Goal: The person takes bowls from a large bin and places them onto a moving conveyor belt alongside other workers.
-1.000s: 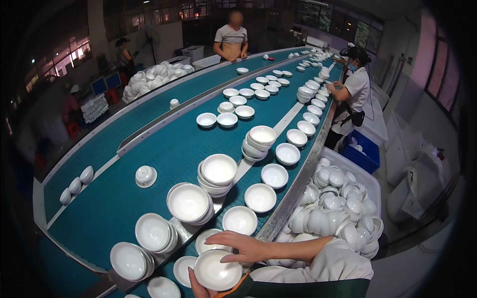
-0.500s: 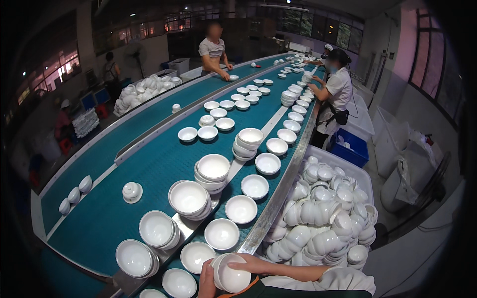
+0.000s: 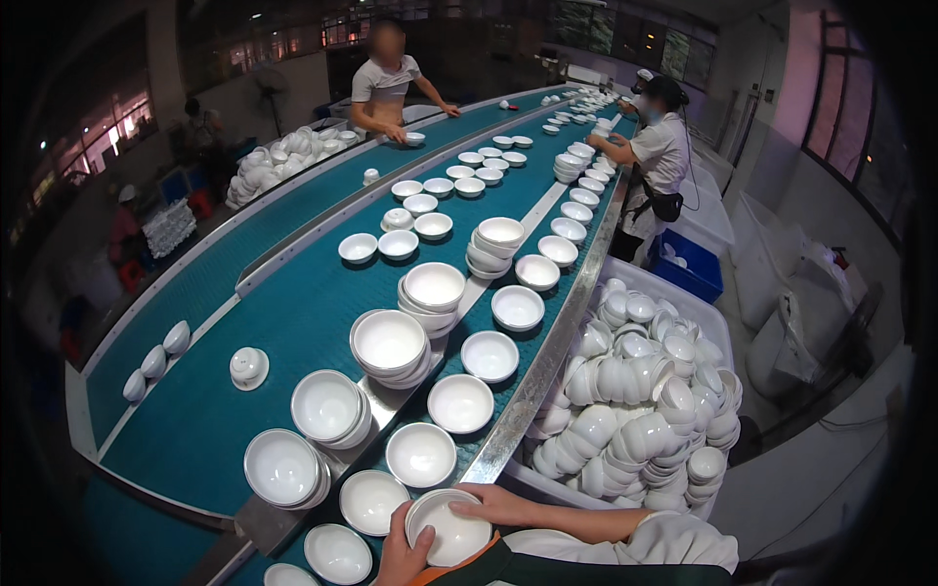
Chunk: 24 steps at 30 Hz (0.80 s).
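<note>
At the near edge of the conveyor, I hold what looks like a few nested white bowls (image 3: 459,542) between both hands, openings facing up toward me. My left hand (image 3: 403,549) closes round their left side, its thumb over the rim. On the far right side of the rim, my right hand (image 3: 496,506) grips with its fingers reaching into the top bowl. Just left of them stands a single white bowl (image 3: 374,503) on the belt, part of a row along the near lane. Beyond that row, stacked bowls (image 3: 389,342) rest on the metal divider strip.
A teal conveyor belt (image 3: 210,430) runs away from me, bounded by a metal rail (image 3: 518,420). At my right, a white bin (image 3: 728,337) is heaped with bowls. Co-workers stand across the belt (image 3: 386,93) and along its right side (image 3: 664,156). A blue crate (image 3: 689,273) sits farther back.
The held bowls have tipped more toward me, and my left thumb now shows over the rim. The view has shifted slightly. Across the belt, the co-worker's arms have spread apart.
</note>
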Tool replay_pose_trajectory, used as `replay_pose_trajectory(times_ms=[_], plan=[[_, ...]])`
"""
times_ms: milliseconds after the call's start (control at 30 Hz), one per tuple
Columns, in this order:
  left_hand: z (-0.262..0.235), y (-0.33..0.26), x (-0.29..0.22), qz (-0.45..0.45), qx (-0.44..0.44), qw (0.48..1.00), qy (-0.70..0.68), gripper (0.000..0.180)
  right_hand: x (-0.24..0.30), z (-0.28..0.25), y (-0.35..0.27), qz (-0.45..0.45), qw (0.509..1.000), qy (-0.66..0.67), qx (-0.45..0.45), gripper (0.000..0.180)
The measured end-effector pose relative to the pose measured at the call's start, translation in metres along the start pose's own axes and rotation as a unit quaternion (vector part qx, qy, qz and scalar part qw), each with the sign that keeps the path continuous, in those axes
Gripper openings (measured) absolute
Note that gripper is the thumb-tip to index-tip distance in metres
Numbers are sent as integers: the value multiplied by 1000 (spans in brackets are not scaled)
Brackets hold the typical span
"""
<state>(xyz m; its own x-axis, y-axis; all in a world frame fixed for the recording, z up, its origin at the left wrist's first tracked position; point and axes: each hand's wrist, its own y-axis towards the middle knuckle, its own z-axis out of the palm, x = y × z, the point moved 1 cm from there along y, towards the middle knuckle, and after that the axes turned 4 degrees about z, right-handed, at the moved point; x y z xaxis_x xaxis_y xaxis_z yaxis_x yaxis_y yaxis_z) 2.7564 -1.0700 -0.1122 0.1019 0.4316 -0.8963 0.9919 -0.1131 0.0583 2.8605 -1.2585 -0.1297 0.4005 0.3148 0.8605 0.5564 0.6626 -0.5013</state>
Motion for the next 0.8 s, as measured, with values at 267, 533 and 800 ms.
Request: replay_pose_trajectory(times_ms=[267,533,800], plan=[[-14,-9,-5,-115,-97,931,-332,54,-3,3,29,62,960,246,121,65],[-11,-18,-16,-158,-245,897,-334,20,-81,2,43,79,851,444,269,48],[4,-51,-9,-187,-156,964,-110,17,-48,24,30,15,857,411,310,34]])
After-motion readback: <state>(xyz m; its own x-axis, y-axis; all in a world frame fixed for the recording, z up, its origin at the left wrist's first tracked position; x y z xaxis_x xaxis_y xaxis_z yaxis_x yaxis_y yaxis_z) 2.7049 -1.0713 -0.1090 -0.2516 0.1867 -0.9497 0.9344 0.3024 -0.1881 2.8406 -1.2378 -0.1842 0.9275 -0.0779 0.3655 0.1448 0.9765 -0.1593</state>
